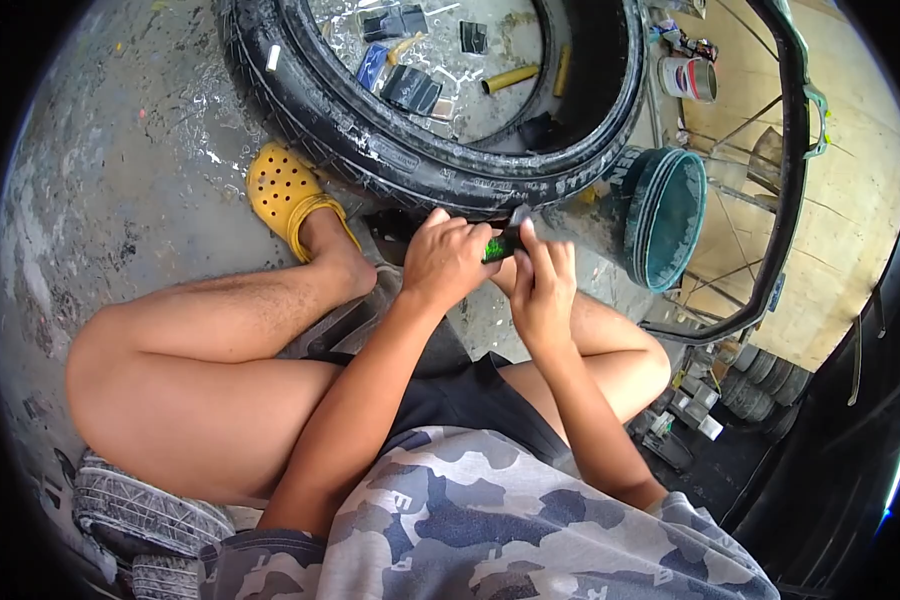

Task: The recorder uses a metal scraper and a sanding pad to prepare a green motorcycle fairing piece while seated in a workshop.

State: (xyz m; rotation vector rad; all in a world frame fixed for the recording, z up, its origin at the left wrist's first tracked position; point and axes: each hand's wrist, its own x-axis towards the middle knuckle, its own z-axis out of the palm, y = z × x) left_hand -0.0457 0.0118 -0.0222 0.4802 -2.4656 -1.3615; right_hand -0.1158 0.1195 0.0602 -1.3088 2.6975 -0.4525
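Note:
Both hands meet in front of the near side of a large black tyre (370,150), which lies flat on the wet floor. My left hand (445,258) is closed around one end of a small black object with bright green marks (497,248); its exact kind I cannot make out. At the other end, my right hand (542,275) has its fingers curled and its thumb against the object. A short greyish tip shows above the right thumb, close to the tyre's sidewall. The fingers hide much of the object.
Inside the tyre ring lie black rubber pieces (411,90), a blue packet (372,66) and a yellow tube (510,79). A teal bucket (667,220) lies tipped to the right, near a dark curved frame (793,130). Another tyre (150,505) is at lower left.

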